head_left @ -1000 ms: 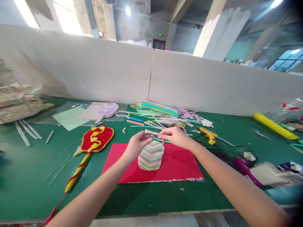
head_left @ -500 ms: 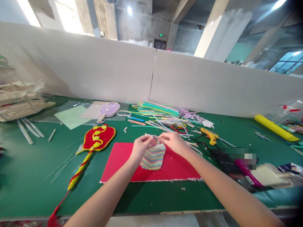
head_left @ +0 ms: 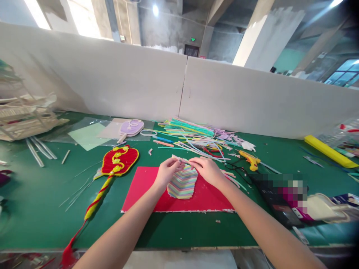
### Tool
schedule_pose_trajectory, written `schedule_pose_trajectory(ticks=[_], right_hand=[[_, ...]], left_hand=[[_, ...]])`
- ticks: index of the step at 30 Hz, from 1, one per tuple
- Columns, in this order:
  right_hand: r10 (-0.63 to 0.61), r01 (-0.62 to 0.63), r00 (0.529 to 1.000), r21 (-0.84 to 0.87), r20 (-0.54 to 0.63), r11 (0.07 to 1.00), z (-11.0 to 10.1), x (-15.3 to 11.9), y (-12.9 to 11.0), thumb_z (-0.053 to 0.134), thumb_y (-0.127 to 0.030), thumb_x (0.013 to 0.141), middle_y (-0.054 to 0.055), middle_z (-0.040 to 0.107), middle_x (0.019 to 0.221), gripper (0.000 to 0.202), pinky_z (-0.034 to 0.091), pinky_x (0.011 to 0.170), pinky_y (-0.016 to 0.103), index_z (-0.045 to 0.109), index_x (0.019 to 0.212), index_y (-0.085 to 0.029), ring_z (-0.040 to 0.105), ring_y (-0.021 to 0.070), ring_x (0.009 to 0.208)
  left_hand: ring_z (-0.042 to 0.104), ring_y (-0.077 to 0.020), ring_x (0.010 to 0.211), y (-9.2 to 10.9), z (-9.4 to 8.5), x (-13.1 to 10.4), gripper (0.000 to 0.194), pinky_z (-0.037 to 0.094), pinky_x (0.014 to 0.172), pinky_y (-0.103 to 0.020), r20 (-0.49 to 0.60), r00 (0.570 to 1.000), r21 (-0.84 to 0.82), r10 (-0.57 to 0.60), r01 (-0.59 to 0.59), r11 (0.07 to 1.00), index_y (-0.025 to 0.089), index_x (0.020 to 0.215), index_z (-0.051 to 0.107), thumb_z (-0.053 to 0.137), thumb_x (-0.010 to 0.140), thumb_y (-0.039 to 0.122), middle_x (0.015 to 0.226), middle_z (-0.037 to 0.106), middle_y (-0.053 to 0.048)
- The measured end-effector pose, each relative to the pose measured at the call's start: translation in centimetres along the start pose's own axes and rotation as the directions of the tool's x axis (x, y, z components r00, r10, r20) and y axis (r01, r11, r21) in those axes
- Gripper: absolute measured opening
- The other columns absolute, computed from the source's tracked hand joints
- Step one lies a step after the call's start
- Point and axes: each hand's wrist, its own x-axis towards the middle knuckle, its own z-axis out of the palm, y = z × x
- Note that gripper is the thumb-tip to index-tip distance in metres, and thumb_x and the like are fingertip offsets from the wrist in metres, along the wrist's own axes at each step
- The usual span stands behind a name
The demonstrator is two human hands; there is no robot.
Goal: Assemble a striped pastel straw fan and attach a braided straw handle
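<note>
A short pale pipe cleaner [head_left: 183, 160] is pinched at both ends, my left hand [head_left: 169, 170] on one side and my right hand [head_left: 206, 168] on the other. Just below my fingers lies a striped panel [head_left: 183, 185] of pastel pipe cleaners set in V-shaped rows. My fingers partly cover its top edge. The panel rests on a red board [head_left: 143, 190] with a frayed white front edge. Left of the board is a red fan [head_left: 126, 162] with yellow trim, a twisted handle and a red tassel.
Behind my hands is a pile of loose pipe cleaners [head_left: 190, 127]. A purple fan [head_left: 131, 127] lies at the back left. To the right are a yellow glue gun [head_left: 250, 160], a black phone-like device [head_left: 270, 196] and a yellow bar [head_left: 331, 151]. A white partition [head_left: 112, 78] bounds the table.
The view has shifted slightly. Both hands stay close together above the striped panel, still pinching the pale pipe cleaner, with only small finger movement.
</note>
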Motion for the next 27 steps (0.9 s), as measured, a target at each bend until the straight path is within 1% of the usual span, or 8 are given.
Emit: schedule_pose_trajectory(ticks=[2,6,9,12,15,20,23,27], right_hand=[[-0.009,0.009,1.0,-0.016,-0.022,1.0,0.0,0.2,-0.1,0.052,-0.03,0.086,0.003,0.069,0.083,0.019,0.047,0.076,0.027,0.068,0.095,-0.026,0.064,0.0163,0.078],[0.005,-0.006,0.999,-0.012,-0.046,1.0,0.3,0.7,-0.2,0.057,-0.034,0.083,0.003,0.068,0.082,0.017,0.047,0.074,0.028,0.069,0.093,-0.026,0.064,0.0169,0.076],[0.055,-0.049,0.995,0.076,-0.082,0.996,1.6,0.6,0.2,0.058,-0.035,0.082,0.002,0.067,0.08,0.017,0.048,0.071,0.028,0.067,0.094,-0.026,0.064,0.0164,0.074],[0.087,-0.066,0.979,0.12,-0.183,0.991,3.2,0.1,0.9,0.057,-0.035,0.083,0.003,0.065,0.08,0.017,0.049,0.069,0.027,0.067,0.091,-0.024,0.064,0.0167,0.074],[0.051,-0.027,0.969,0.099,-0.242,0.995,4.0,-0.5,1.3,0.056,-0.035,0.083,0.004,0.062,0.077,0.018,0.048,0.065,0.026,0.068,0.089,-0.022,0.063,0.0163,0.071],[-0.053,0.089,0.948,0.1,-0.314,0.991,3.6,-0.9,1.2,0.054,-0.032,0.085,0.005,0.065,0.076,0.018,0.047,0.068,0.026,0.069,0.089,-0.021,0.061,0.0162,0.072],[-0.077,0.104,0.946,0.068,-0.315,0.992,3.6,-1.0,1.1,0.055,-0.029,0.085,0.005,0.066,0.076,0.017,0.047,0.068,0.027,0.069,0.089,-0.021,0.06,0.0169,0.073],[-0.069,0.099,0.96,0.098,-0.271,0.99,3.8,-1.2,1.1,0.057,-0.028,0.084,0.005,0.067,0.079,0.017,0.048,0.07,0.027,0.068,0.093,-0.02,0.06,0.0166,0.074]], left_hand=[[0.067,-0.0206,0.079,0.1,-0.2,0.1,0.031,0.052,0.076,-0.032,0.006,1.0,0.005,0.011,-0.011,1.0,0.014,0.078,0.064,0.069,0.065,0.042,0.083,0.071,-0.007],[0.067,-0.0213,0.078,0.3,-0.6,0.3,0.032,0.052,0.074,-0.033,-0.04,0.999,0.047,0.025,-0.023,0.999,0.014,0.077,0.065,0.067,0.066,0.043,0.082,0.07,-0.008],[0.067,-0.0212,0.08,0.3,-0.9,0.5,0.031,0.052,0.075,-0.032,-0.039,0.999,0.057,0.032,-0.03,0.998,0.014,0.077,0.064,0.068,0.065,0.042,0.083,0.07,-0.008],[0.066,-0.0209,0.083,0.0,-1.0,0.6,0.03,0.051,0.075,-0.03,-0.004,0.999,0.064,0.034,-0.034,0.997,0.015,0.079,0.064,0.069,0.065,0.04,0.085,0.07,-0.006],[0.066,-0.0207,0.085,-0.3,-1.0,0.6,0.028,0.051,0.075,-0.03,0.008,0.999,0.06,0.045,-0.045,0.997,0.016,0.08,0.063,0.068,0.066,0.039,0.084,0.07,-0.005],[0.066,-0.0202,0.088,-0.5,-1.0,0.5,0.026,0.051,0.075,-0.029,0.073,0.996,0.013,0.045,-0.046,0.999,0.016,0.085,0.061,0.068,0.067,0.035,0.088,0.07,-0.005],[0.066,-0.0199,0.084,-0.7,-1.2,0.7,0.03,0.051,0.073,-0.029,0.068,0.996,0.035,0.051,-0.053,0.998,0.015,0.085,0.063,0.072,0.064,0.035,0.085,0.07,-0.006],[0.067,-0.0198,0.075,-0.9,-1.7,1.1,0.033,0.052,0.074,-0.031,-0.021,0.997,0.059,0.072,-0.071,0.996,0.013,0.075,0.063,0.075,0.059,0.04,0.074,0.07,-0.006]])
